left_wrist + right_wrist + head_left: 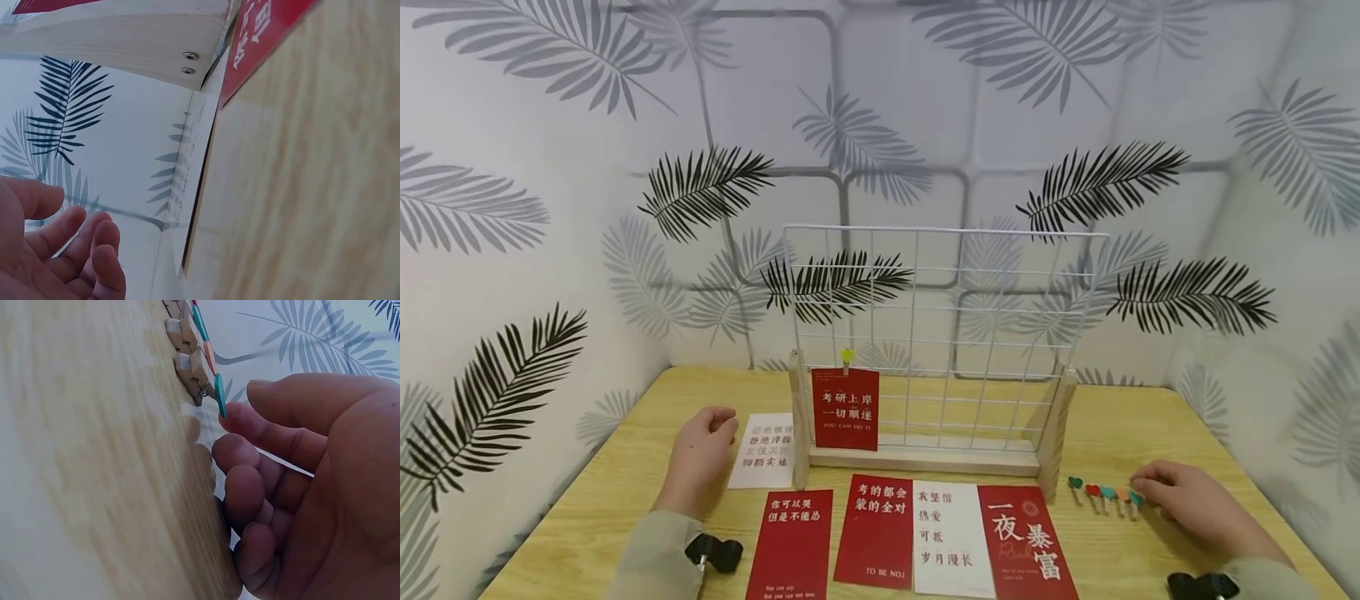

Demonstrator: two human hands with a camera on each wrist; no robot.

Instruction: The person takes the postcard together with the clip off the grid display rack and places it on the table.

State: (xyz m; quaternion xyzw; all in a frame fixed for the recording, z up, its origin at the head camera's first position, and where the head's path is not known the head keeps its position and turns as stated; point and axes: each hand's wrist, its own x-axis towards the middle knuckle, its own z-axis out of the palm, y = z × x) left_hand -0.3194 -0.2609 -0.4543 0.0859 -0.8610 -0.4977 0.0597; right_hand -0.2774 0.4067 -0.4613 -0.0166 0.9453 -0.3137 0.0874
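Note:
My left hand (698, 454) is beside a white card (760, 479) with printed characters, left of the grid rack. In the left wrist view, its fingers (107, 269) are loosely curled with nothing between them. My right hand (1183, 497) rests at the end of a row of small wooden clips (1107, 499) with coloured heart tops. Its index fingertip is right at the teal heart (220, 395) of the nearest clip, while the thumb stays apart from it. A red card (846, 409) hangs on the rack under a clip with a yellow-green heart (847, 356).
A white wire grid (951, 233) stands upright in a wooden base (925, 460) at the middle of the wood-grain table (700, 383). Before it lie red cards (790, 542) and another white card (951, 575). Behind is a leaf-patterned backdrop (925, 125).

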